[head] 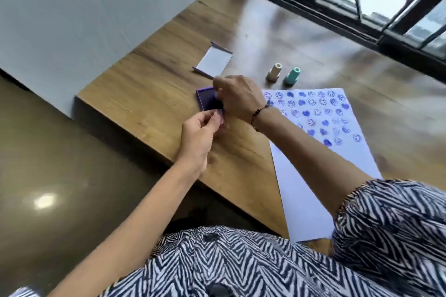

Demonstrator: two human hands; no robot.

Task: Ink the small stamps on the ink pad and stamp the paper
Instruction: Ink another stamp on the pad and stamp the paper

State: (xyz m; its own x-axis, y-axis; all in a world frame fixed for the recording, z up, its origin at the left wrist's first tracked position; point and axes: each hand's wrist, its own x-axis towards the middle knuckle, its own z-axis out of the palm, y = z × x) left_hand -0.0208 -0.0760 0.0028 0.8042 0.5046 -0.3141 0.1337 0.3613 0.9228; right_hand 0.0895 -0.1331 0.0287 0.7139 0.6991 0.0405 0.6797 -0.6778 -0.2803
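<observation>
Head view: both hands meet at the ink pad (208, 99), a purple tray with a dark inked face on the wooden table (149, 79). Right hand (237, 97) is curled downward over the pad's near-right corner, fingers bunched as if pressing a stamp into the ink; the stamp itself is hidden under the hand, so what it pinches cannot be confirmed. Left hand (201, 132) sits just below the pad, thumb and fingertips pinched at its near edge, in my judgement steadying the tray so it does not slide or lift under the press. Lid (214, 61) lies open and face-up beyond the hands, well apart from the pad, kept out of the working path. 2 spare stamps stand upright beyond the right hand: beige stamp (274, 72) and teal stamp (291, 75), just beside each other, near the paper's far edge. Paper (313, 188) lies under and right of the right forearm; its far half carries rows of blue prints, its near half is blank. Judgement: inking step under way, stamping to continue on the blank area.
</observation>
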